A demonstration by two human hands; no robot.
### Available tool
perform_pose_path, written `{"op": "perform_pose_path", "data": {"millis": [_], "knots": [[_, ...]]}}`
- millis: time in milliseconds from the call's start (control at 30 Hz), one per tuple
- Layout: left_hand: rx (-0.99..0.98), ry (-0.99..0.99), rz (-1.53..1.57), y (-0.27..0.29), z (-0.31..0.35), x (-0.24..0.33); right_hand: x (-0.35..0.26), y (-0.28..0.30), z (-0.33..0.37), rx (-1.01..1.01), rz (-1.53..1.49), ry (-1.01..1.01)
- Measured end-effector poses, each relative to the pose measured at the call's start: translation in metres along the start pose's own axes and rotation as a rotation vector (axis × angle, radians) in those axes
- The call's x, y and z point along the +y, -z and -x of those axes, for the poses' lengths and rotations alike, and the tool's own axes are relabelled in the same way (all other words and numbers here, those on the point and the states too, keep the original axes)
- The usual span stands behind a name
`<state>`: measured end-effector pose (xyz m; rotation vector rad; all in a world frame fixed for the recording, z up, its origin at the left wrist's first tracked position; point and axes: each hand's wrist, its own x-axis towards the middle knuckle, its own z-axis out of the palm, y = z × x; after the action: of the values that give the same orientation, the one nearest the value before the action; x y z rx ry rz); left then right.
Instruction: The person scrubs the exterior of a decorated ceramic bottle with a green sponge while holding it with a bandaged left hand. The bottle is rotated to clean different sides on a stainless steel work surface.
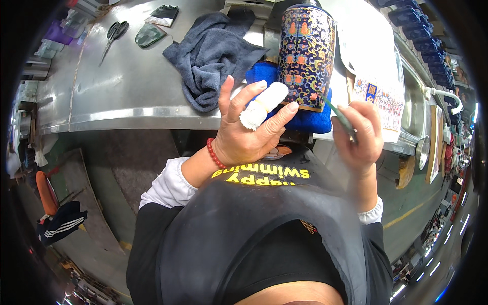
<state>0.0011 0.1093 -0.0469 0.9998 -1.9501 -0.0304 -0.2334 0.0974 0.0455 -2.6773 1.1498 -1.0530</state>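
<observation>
A dark blue bottle (306, 56) with orange, gold and pale floral patterns lies on a folded bright blue towel (309, 122), its lower end toward me. My left hand (249, 134), a red bead bracelet at its wrist, is closed around a white cloth roll (272, 97) with a band about it. The roll and the left fingertips come close to the bottle's lower left edge; whether they touch it I cannot tell. In the fingers of my right hand (363, 132) is a slim green pen-like tool (341, 118), its thin tip at the bottle's lower right edge.
A crumpled grey towel (213, 56) lies left of the bottle on the steel table (137, 76). Farther left are black scissors (115, 34) and a dark green pad (150, 35). To the right are a printed sheet (389, 101), a sink (414, 109) and a white faucet (450, 94).
</observation>
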Motion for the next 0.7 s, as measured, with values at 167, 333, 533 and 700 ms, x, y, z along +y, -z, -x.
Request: {"op": "perform_pose_path", "data": {"millis": [167,333,533,700], "knots": [[-0.021,0.070,0.036,0.003,0.003,-0.009,-0.010,-0.005,-0.001,-0.276,-0.091,0.221],[-0.127,0.126,-0.045,0.004,-0.024,-0.020,-0.017,-0.007,0.007,0.139,-0.504,-0.593],[-0.102,-0.047,-0.209,0.015,-0.051,-0.025,-0.019,-0.022,0.017,0.233,-0.609,-0.755],[-0.128,-0.035,-0.181,0.012,-0.053,-0.021,-0.018,-0.024,0.010,0.126,-0.406,-0.583]]}}
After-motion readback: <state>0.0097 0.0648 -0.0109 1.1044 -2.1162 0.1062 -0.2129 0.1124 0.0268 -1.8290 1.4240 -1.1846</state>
